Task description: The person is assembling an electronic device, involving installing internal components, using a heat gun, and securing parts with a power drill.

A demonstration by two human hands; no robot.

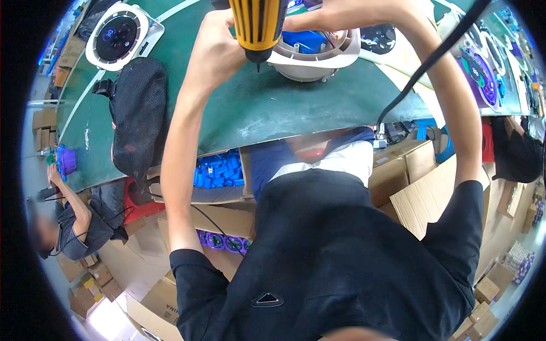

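Observation:
A round white housing (310, 73), open on top, stands on the green worktable (250, 116) at the top middle. Inside it show a blue block (305, 41) and thin wires. My right hand (355, 14) reaches over the housing with bent fingers; what they hold is cut off by the top edge. A yellow and black electric screwdriver (259, 25) points bit-down in front of the housing's left side. Right beside it is my left hand (215, 45), its fingers mostly hidden behind the tool, so I cannot tell whether it grips anything.
At left on the table lie a white round device (115, 37) and a black mesh pouch (139, 116). A thick black cable (424, 68) crosses at right, near purple parts (482, 77). Under the table sit cartons, one with blue blocks (219, 170). A co-worker (77, 224) sits far left.

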